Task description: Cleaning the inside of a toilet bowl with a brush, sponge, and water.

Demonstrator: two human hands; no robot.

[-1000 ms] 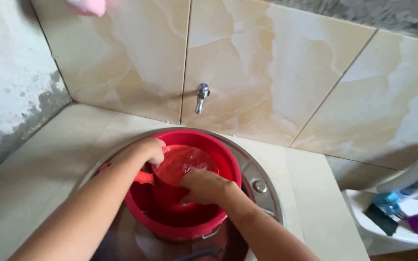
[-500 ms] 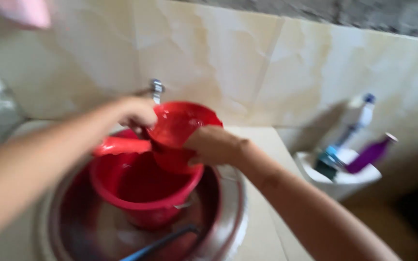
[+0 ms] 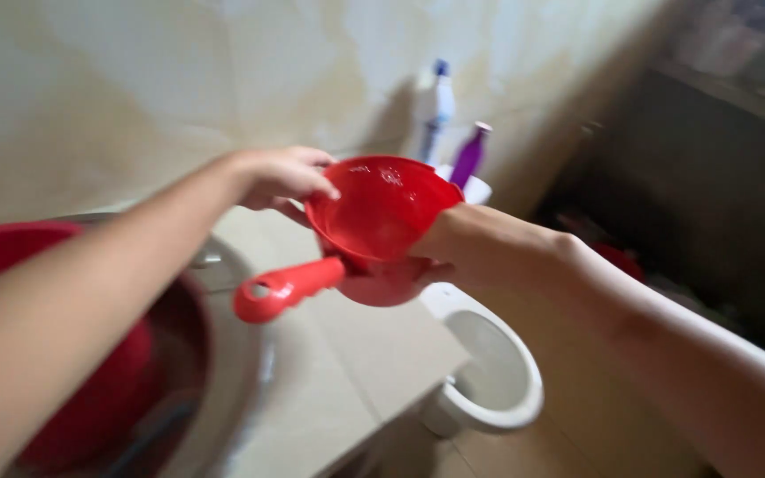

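Red plastic dipper (image 3: 374, 221) is hanging in the air above the white toilet bowl (image 3: 489, 381); left hand (image 3: 281, 177) and right hand (image 3: 475, 248) are gripping its rim with closed fingers.

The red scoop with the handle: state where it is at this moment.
In the head view, the red scoop is held up at centre between the left hand and right hand, above the white toilet bowl, right of the red bucket.

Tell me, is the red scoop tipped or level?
Tipped. The red scoop leans, its open mouth facing the camera, its handle pointing down-left, held between the left hand and right hand.
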